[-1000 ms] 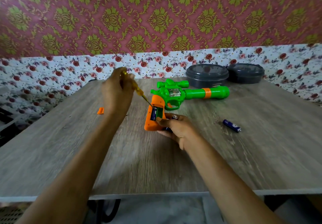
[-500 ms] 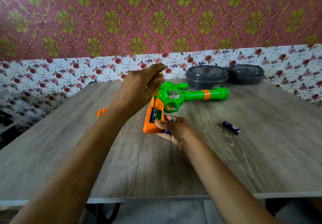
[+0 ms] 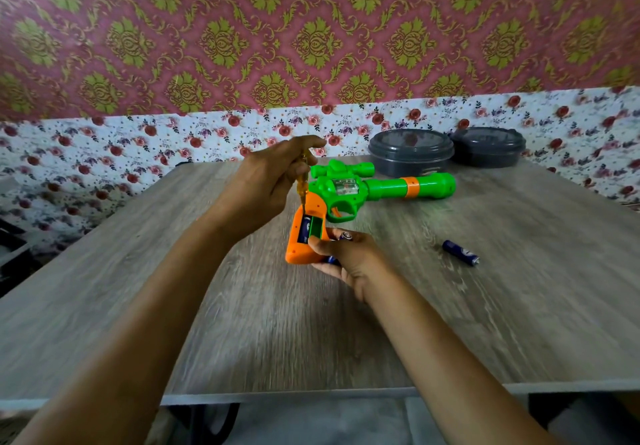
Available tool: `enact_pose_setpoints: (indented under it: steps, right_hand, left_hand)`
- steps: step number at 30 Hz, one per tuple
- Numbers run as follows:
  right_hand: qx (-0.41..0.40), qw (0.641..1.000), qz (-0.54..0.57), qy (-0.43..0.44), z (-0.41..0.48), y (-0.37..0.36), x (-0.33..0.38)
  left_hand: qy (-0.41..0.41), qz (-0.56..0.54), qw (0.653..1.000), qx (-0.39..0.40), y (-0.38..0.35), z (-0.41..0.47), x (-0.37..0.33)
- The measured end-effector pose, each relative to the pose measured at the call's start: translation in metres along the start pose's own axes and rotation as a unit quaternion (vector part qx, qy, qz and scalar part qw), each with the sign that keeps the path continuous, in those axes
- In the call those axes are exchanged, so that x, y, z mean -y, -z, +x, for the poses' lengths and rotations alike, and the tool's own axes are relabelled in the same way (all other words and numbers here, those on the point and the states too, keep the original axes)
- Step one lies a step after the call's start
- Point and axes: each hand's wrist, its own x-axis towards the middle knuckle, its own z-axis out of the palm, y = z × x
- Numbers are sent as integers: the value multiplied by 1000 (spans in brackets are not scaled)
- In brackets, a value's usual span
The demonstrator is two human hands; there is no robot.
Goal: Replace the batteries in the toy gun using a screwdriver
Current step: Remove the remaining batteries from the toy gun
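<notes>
Change: since a second ago my left grip (image 3: 270, 181) has swung in from the left of the toy gun (image 3: 381, 188) to above its orange handle, and the screwdriver (image 3: 302, 186) now stands steeper.
Left grip: clenched round the yellow screwdriver handle. The shaft points down, and its tip seems to meet the upper end of the open battery bay, though blur hides the contact.
Right grip (image 3: 349, 257): grasping the butt of the orange handle, with the held battery (image 3: 345, 235) tucked in my fingers.
Toy gun: flat on the bench (image 3: 277, 323), mid-surface, green barrel pointing right.
Bay: seated battery (image 3: 304, 231) in the left slot.
Loose battery (image 3: 460, 252): on the bench, right of my right grip, apart from it.
Containers (image 3: 410, 151): two, dark grey, lidded, at the far edge.
</notes>
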Motion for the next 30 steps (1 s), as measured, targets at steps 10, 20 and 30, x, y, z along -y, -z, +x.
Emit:
enact_pose_setpoints:
  steps: [10, 20, 30]
  right_hand:
    - [-8, 999, -30, 22, 2, 1, -4]
    - [-14, 997, -60, 44, 6, 5, -7]
    - [18, 998, -37, 40, 11, 7, -7]
  left_hand:
    - [228, 8, 957, -181, -8, 13, 20]
    - [373, -61, 900, -216, -11, -7, 40]
    - [460, -235, 810, -279, -30, -29, 33]
